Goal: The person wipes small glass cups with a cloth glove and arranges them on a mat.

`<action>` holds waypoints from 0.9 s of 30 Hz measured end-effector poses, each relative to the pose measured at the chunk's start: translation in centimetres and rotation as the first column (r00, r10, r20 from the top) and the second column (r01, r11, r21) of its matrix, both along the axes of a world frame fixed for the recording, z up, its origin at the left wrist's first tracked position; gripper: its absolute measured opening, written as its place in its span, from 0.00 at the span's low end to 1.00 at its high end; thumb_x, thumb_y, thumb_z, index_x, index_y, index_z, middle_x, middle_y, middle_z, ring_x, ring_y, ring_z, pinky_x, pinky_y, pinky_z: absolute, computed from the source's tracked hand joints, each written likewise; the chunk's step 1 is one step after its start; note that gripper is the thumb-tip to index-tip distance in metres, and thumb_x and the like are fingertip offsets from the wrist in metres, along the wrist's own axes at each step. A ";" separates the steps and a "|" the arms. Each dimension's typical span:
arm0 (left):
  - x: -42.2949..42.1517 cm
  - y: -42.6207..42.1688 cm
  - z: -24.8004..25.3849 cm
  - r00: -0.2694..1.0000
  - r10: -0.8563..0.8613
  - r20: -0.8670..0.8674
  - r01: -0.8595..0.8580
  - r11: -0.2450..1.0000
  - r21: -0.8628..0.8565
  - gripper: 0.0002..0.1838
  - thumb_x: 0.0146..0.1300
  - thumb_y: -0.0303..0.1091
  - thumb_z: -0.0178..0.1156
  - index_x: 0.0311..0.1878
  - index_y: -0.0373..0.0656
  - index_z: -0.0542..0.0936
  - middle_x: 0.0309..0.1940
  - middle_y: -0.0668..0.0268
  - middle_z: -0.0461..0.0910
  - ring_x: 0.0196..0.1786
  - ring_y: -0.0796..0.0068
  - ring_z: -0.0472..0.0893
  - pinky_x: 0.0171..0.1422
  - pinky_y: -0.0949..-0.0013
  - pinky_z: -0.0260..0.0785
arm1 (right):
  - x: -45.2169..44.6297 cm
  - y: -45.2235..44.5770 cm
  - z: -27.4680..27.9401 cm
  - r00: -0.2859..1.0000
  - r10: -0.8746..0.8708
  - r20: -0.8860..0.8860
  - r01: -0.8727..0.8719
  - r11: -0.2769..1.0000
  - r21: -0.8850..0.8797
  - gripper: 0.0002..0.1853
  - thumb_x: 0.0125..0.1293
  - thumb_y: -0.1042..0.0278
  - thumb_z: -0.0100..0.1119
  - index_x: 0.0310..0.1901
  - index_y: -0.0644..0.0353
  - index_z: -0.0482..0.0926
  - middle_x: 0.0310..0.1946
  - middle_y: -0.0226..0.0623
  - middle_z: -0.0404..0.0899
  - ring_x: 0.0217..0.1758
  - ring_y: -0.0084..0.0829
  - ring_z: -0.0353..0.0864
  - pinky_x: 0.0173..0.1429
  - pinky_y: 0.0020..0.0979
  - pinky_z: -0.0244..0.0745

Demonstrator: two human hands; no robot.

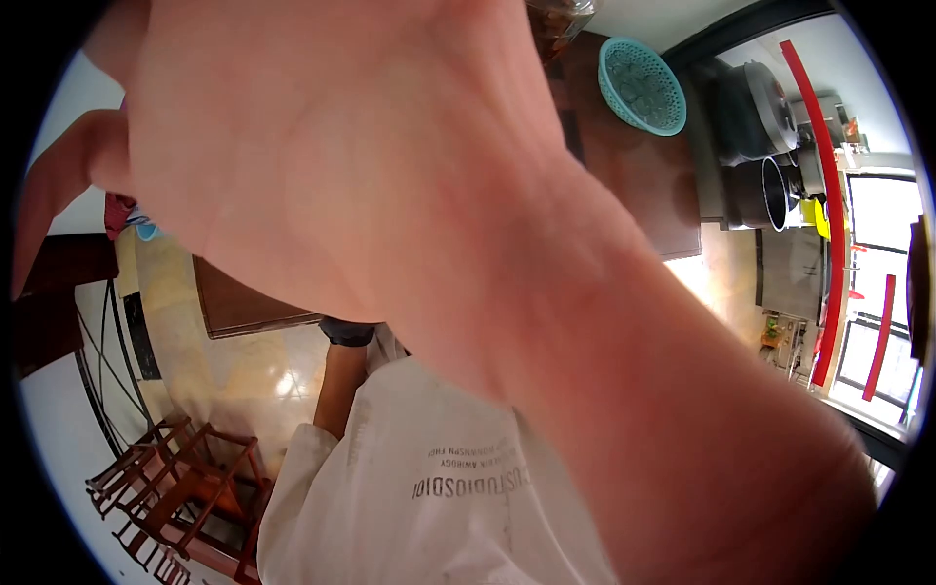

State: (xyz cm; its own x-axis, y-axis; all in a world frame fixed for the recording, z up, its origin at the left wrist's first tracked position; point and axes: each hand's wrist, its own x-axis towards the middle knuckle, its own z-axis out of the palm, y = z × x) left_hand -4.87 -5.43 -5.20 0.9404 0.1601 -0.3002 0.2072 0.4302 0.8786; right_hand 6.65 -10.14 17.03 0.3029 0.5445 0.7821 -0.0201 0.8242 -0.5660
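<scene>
My right hand (322, 146) and its forearm fill much of the head view, very close to the camera. They reach from the lower right up to the upper left. A bent finger shows at the left edge; the other fingers run out of the frame or are hidden, so I cannot see whether they hold anything. Below it, my left forearm (341, 390) comes out of a light sleeve, with a dark band (347, 331) at the wrist. My left hand itself is hidden behind the right one. I wear a pale printed shirt (429, 487).
A brown table (643, 195) carries a turquoise plastic basket (604, 83) and, partly hidden, a clear jar (564, 19). Large dark pots (751, 112) stand on the right by the windows. Wooden chairs (195, 487) are at the lower left on a shiny tiled floor (283, 375).
</scene>
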 end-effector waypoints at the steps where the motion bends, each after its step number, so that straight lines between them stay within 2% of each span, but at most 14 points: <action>1: -0.1 0.1 -0.1 1.000 0.004 -0.002 -0.004 1.000 -0.015 0.05 0.67 0.32 0.52 0.35 0.43 0.73 0.24 0.70 0.73 0.24 0.78 0.72 0.26 0.74 0.62 | 0.1 0.1 0.0 1.000 0.011 0.000 -0.011 1.000 0.000 0.35 0.53 0.62 0.73 0.59 0.62 0.67 0.51 0.43 0.75 0.52 0.35 0.77 0.50 0.32 0.73; 7: -0.8 0.4 0.0 1.000 -0.010 -0.020 0.008 0.997 -0.071 0.06 0.67 0.32 0.51 0.33 0.44 0.72 0.22 0.71 0.71 0.21 0.80 0.70 0.23 0.75 0.59 | 0.0 0.9 0.2 1.000 0.024 -0.008 -0.024 1.000 -0.010 0.34 0.52 0.62 0.74 0.58 0.61 0.68 0.51 0.42 0.75 0.52 0.34 0.77 0.50 0.31 0.74; 8: -0.9 0.3 -0.3 0.999 -0.024 -0.030 0.022 0.998 -0.066 0.06 0.67 0.32 0.51 0.33 0.44 0.72 0.21 0.71 0.71 0.20 0.80 0.69 0.22 0.75 0.59 | -0.2 3.2 1.1 0.999 0.034 -0.008 -0.034 0.999 -0.018 0.34 0.52 0.62 0.74 0.58 0.61 0.68 0.51 0.41 0.75 0.52 0.34 0.77 0.50 0.31 0.74; 12: -0.9 0.0 -1.9 0.997 -0.055 -0.055 0.051 0.996 -0.068 0.07 0.68 0.33 0.51 0.32 0.44 0.71 0.20 0.72 0.70 0.18 0.81 0.68 0.20 0.75 0.57 | -0.3 1.5 -0.1 0.999 0.044 -0.019 -0.044 0.999 0.004 0.33 0.52 0.62 0.74 0.58 0.61 0.69 0.51 0.41 0.76 0.52 0.34 0.78 0.49 0.31 0.74; 14: -0.7 0.1 -1.4 0.999 -0.030 -0.023 0.028 0.997 -0.066 0.08 0.68 0.33 0.50 0.31 0.45 0.71 0.19 0.72 0.69 0.17 0.81 0.67 0.19 0.76 0.56 | -0.2 1.6 -0.1 0.999 0.048 -0.020 -0.048 0.999 0.012 0.33 0.52 0.62 0.75 0.57 0.60 0.69 0.51 0.41 0.76 0.52 0.34 0.78 0.49 0.31 0.74; 16: -0.1 0.1 1.4 0.997 0.039 0.068 -0.034 0.996 -0.084 0.09 0.68 0.33 0.50 0.29 0.45 0.71 0.18 0.73 0.68 0.16 0.84 0.65 0.17 0.77 0.53 | -0.3 1.6 -0.1 0.999 0.050 -0.022 -0.049 0.999 0.018 0.33 0.51 0.62 0.75 0.57 0.60 0.70 0.50 0.40 0.76 0.52 0.34 0.78 0.49 0.31 0.74; 17: -0.2 0.5 1.9 0.997 -0.054 0.061 0.051 0.997 0.059 0.11 0.68 0.34 0.49 0.28 0.45 0.71 0.17 0.73 0.67 0.15 0.84 0.64 0.17 0.77 0.52 | -0.2 1.5 -0.2 0.998 0.050 -0.024 -0.049 0.999 0.023 0.33 0.51 0.62 0.75 0.57 0.60 0.70 0.50 0.40 0.76 0.52 0.34 0.78 0.49 0.31 0.74; 19: -0.5 0.4 1.8 0.990 -0.137 0.037 0.128 0.974 0.186 0.13 0.69 0.35 0.49 0.26 0.45 0.71 0.15 0.73 0.67 0.15 0.84 0.64 0.16 0.77 0.51 | -0.6 1.5 -0.2 0.998 0.055 -0.037 -0.055 0.998 0.022 0.33 0.51 0.62 0.75 0.57 0.60 0.70 0.50 0.40 0.76 0.52 0.34 0.78 0.49 0.31 0.75; 20: -0.5 0.3 1.4 0.990 -0.106 -0.094 0.118 0.984 0.136 0.14 0.69 0.36 0.48 0.25 0.45 0.71 0.15 0.74 0.66 0.14 0.85 0.63 0.16 0.78 0.50 | -0.6 1.5 -0.3 0.997 0.057 -0.042 -0.057 0.998 0.021 0.33 0.51 0.62 0.75 0.57 0.59 0.70 0.50 0.40 0.76 0.52 0.34 0.78 0.49 0.31 0.75; 22: -0.2 0.3 1.9 0.972 -0.084 -0.218 0.106 0.990 0.093 0.15 0.70 0.37 0.48 0.24 0.46 0.70 0.14 0.74 0.66 0.14 0.85 0.63 0.16 0.78 0.50 | -0.5 1.5 -0.2 0.998 0.057 -0.042 -0.055 0.998 0.032 0.32 0.51 0.62 0.75 0.56 0.59 0.71 0.50 0.39 0.76 0.51 0.34 0.78 0.49 0.30 0.75; 24: 0.2 0.4 3.0 0.993 -0.091 -0.077 0.099 0.991 0.095 0.17 0.71 0.40 0.47 0.25 0.46 0.71 0.15 0.74 0.67 0.14 0.85 0.62 0.16 0.78 0.50 | -0.3 1.4 -0.4 0.998 0.042 -0.039 -0.041 0.998 0.043 0.32 0.51 0.62 0.76 0.56 0.59 0.71 0.50 0.39 0.76 0.51 0.34 0.78 0.49 0.30 0.75; 25: 0.1 0.6 2.5 0.992 -0.095 -0.077 0.102 0.990 0.099 0.17 0.71 0.40 0.47 0.25 0.46 0.71 0.15 0.74 0.67 0.14 0.85 0.62 0.16 0.78 0.50 | -0.1 1.5 -0.4 0.998 0.039 -0.038 -0.037 0.998 0.046 0.32 0.51 0.62 0.76 0.56 0.59 0.71 0.50 0.39 0.77 0.51 0.33 0.79 0.49 0.30 0.75; 27: 0.3 0.9 1.5 0.985 -0.088 -0.146 0.074 0.992 -0.101 0.17 0.71 0.42 0.47 0.25 0.46 0.72 0.17 0.74 0.69 0.13 0.85 0.62 0.15 0.78 0.49 | -0.1 1.7 -0.1 0.998 0.040 -0.042 -0.038 0.998 0.045 0.32 0.51 0.62 0.76 0.56 0.58 0.71 0.50 0.38 0.77 0.51 0.33 0.79 0.48 0.30 0.75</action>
